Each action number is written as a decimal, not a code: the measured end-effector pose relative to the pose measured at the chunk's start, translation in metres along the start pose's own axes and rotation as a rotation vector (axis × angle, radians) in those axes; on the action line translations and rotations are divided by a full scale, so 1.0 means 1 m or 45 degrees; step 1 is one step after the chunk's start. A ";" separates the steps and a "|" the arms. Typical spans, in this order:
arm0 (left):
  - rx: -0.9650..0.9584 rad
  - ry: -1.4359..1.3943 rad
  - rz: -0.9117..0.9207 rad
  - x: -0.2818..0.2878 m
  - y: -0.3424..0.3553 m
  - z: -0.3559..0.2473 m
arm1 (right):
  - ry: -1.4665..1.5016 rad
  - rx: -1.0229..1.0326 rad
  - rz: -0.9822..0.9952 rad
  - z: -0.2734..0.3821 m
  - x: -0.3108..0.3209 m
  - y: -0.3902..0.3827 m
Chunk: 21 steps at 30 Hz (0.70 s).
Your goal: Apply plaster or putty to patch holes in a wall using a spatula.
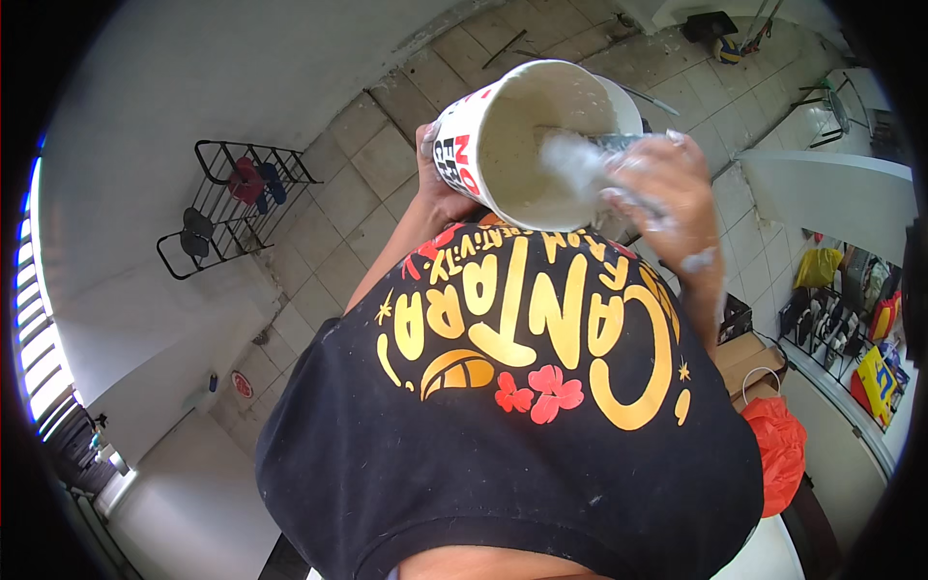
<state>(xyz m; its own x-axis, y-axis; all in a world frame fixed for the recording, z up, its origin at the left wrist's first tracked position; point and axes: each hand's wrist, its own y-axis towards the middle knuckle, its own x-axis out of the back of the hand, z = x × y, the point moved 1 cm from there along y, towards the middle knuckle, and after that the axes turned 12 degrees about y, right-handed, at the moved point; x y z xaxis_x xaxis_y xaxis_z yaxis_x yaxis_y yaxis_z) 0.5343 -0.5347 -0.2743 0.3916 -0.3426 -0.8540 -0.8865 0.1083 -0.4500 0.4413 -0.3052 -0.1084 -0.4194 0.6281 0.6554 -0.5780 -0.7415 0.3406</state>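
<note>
A white plastic bucket point(527, 145), its inside coated with pale paste, is tipped toward me above my chest. My left hand point(437, 184) grips its outer wall from below and behind, mostly hidden by the bucket. My right hand point(662, 188), smeared with white paste, reaches over the rim and is shut on a metal tool point(604, 145) whose end is blurred inside the bucket. My black shirt point(512, 406) with yellow lettering and red flowers fills the lower middle.
Tiled floor point(338, 251) lies below. A black wire shoe rack point(227, 208) with footwear stands by the left wall. An orange bag point(778, 449) and cardboard boxes point(749, 362) sit at right, beside a cluttered shelf point(855, 329). A ball point(727, 50) lies far back.
</note>
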 end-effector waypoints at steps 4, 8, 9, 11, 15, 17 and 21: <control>0.058 0.063 0.103 -0.010 0.002 0.003 | -0.367 0.091 0.056 -0.015 -0.032 -0.028; 0.080 0.092 0.032 -0.010 0.009 0.011 | -0.482 0.035 0.001 -0.009 -0.037 -0.030; 0.056 0.086 0.031 -0.006 0.011 0.015 | -0.456 -0.053 -0.192 -0.005 -0.039 -0.028; 0.055 0.083 0.043 -0.009 0.010 0.018 | -0.444 -0.236 -0.457 -0.007 -0.042 -0.043; 0.073 0.094 0.028 -0.007 0.008 0.025 | -0.206 -0.654 -0.897 -0.006 -0.057 -0.055; 0.022 0.154 -0.089 -0.011 0.005 0.030 | 0.385 -0.871 -0.950 -0.021 -0.064 -0.069; 0.026 0.222 -0.106 -0.014 0.006 0.031 | 1.393 -1.209 -0.702 -0.048 -0.073 -0.092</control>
<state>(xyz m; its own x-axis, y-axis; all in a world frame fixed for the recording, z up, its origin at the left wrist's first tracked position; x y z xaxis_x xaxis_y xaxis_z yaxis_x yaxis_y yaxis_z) 0.5309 -0.4999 -0.2733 0.4129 -0.5076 -0.7562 -0.8469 0.0913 -0.5238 0.4919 -0.2714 -0.2200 -0.0568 0.9378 -0.3426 -0.8663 -0.2169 -0.4500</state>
